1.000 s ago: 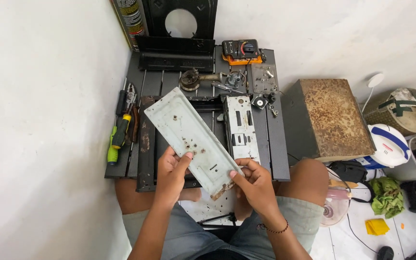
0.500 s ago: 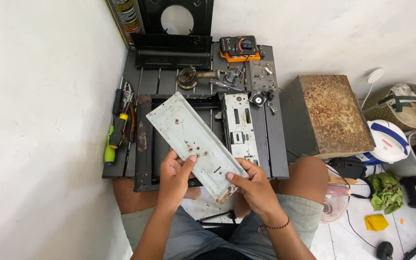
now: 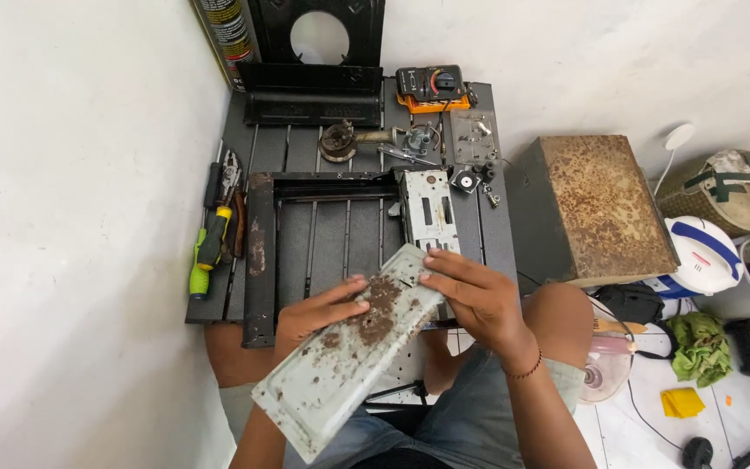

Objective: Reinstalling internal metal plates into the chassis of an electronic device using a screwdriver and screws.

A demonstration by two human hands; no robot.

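Hands (image 3: 392, 304) on rusty pale metal panel (image 3: 349, 352)

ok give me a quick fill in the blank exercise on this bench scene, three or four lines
1. Both hands, the left hand and the right hand, grip a pale metal panel spotted with ____.
2. The multimeter at the far edge of the black slatted table has an ____ case.
3. The screwdriver with the green and black handle lies on the table's ____ side.

Missing words: rust; orange; left
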